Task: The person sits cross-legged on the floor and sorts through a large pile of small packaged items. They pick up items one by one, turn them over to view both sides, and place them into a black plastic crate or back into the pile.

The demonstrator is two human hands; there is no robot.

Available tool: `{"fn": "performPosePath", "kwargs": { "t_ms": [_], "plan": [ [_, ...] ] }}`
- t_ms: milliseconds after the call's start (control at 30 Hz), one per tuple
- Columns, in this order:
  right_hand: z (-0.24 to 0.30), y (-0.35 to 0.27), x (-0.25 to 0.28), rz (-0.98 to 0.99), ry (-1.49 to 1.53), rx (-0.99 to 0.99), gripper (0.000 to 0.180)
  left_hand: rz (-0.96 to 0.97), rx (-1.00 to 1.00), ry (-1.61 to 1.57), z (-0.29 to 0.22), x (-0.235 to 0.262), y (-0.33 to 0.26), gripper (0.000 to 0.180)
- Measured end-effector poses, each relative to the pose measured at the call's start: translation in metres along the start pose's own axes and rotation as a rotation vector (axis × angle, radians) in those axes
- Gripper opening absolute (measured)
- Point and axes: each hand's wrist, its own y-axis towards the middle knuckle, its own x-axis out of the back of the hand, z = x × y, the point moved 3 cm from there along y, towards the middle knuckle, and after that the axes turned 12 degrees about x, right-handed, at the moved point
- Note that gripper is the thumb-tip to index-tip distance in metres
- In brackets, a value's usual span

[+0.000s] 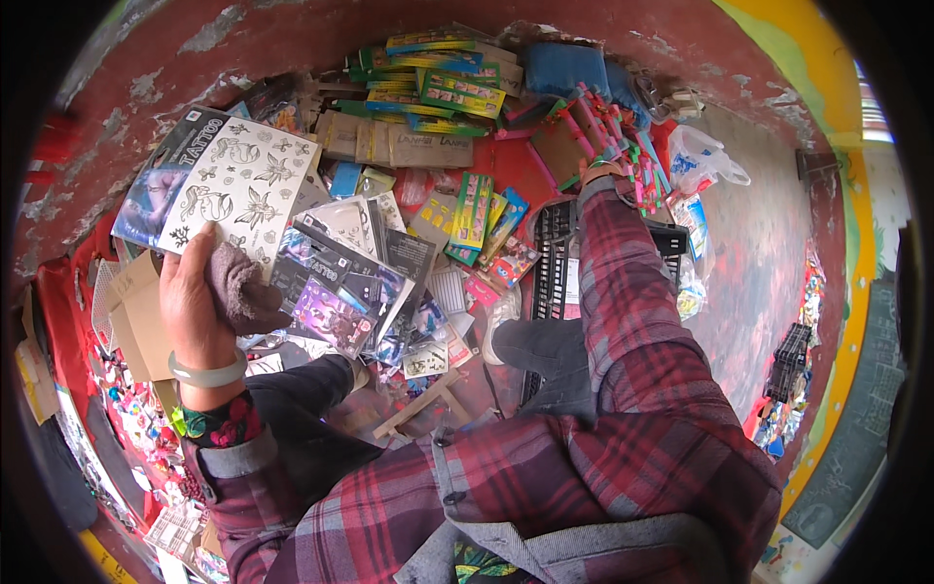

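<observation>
With our left hand we are pinching a drawing-covered sheet, brown cloth bunching against the fingers; our right hand is resting beside pink-and-green items, its grip unclear to us. Beyond, packaged sheets are lying near our left hand.

Only part of the right hand shows past its plaid sleeve, so its hold near the pink sticks cannot be told. The sleeve also hides part of the black plastic basket. The left hand's fingers are mostly hidden by the mermaid sheet and brown cloth. The chalkboard is cut off by the dark rim.
</observation>
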Motion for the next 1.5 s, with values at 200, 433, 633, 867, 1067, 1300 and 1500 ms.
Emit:
{"fn": "performPosePath", "kwargs": {
  "t_ms": [200, 433, 633, 867, 1067, 1300, 1500],
  "plan": [
    [-0.041, 0.06, -0.147, -0.23, 0.409, -0.135, 0.046, 0.102, 0.036, -0.021, 0.006, -0.012, 0.015, 0.018],
    [-0.015, 0.014, 0.041, -0.036, 0.27, -0.436, 0.049, -0.025, 0.011, 0.049, -0.005, 0.02, -0.009, 0.015],
    [-0.107, 0.043, 0.017, -0.299, 0.338, -0.038, 0.052, 0.0, 0.046, 0.034, 0.001, -0.002, 0.006, 0.013],
    [-0.039, 0.034, -0.018, -0.017, 0.042, 0.165, 0.057, 0.0, 0.032, 0.059, 0.007, -0.01, 0.0, 0.015],
    [-0.041, -0.003, -0.006, -0.036, -0.086, 0.247, 0.058, -0.02, 0.017, 0.056, 0.007, -0.012, 0.001, 0.015],
    [-0.014, 0.014, -0.061, 0.267, 1.833, -0.208, 0.042, 0.055, 0.003, 0.048, 0.006, -0.021, 0.0, 0.017],
    [0.119, -0.023, -0.103, 0.492, 1.891, -0.136, 0.04, 0.058, -0.039, 0.097, 0.005, -0.018, -0.002, 0.021]
  ]
}}
